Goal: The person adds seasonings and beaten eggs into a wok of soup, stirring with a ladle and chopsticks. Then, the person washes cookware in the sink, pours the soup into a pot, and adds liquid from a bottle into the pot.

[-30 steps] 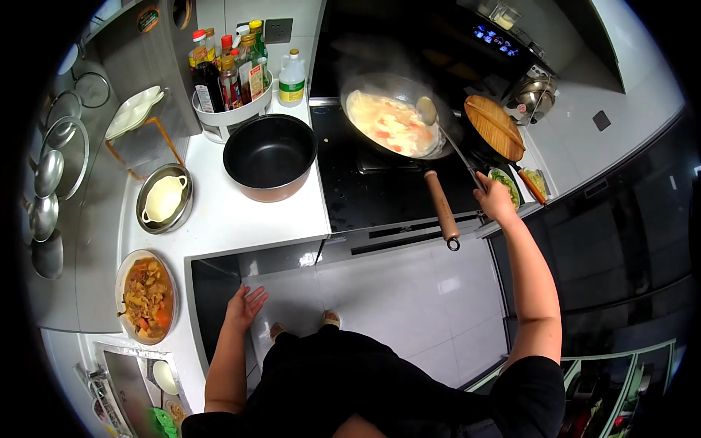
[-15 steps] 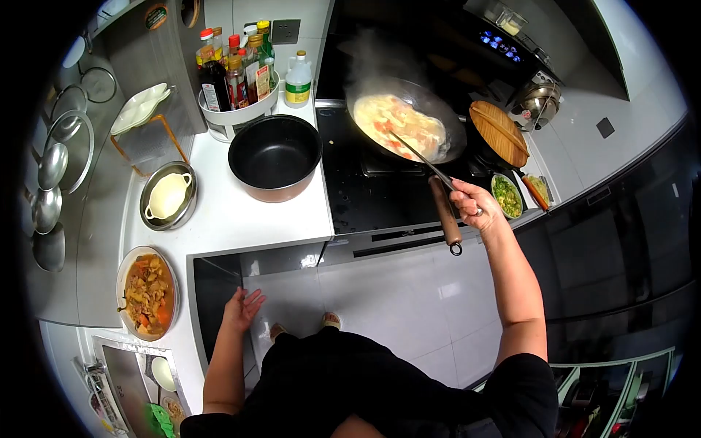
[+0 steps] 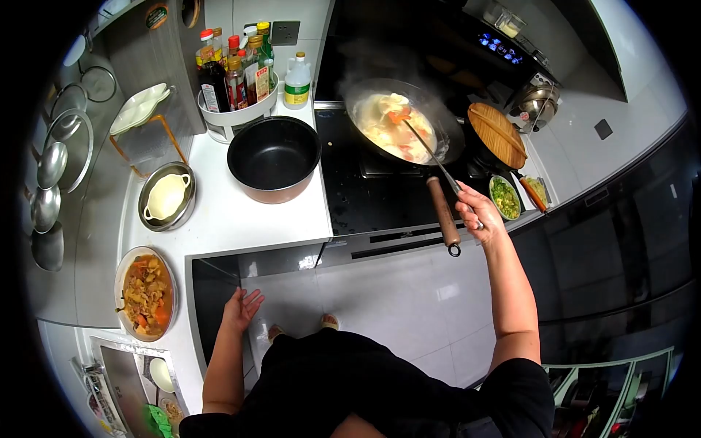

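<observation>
My right hand grips the end of a long-handled metal utensil, perhaps a ladle or spatula; its head is hidden among the food. Steam rises from the wok, which holds pale yellow soupy food with orange-red pieces. The brown wok handle points toward me, just left of my right hand and untouched. Down by the counter's edge, my left hand hangs with fingers apart and nothing in it.
A black pot stands on the white counter, near a bottle rack. Left are a steel bowl and a dish of stew. Right of the wok are a wooden-lidded pan and a bowl of chopped greens.
My right hand has shifted slightly down and right with the utensil. Food in the wok has been pushed up toward its far side, with more liquid showing. My left hand stays put.
</observation>
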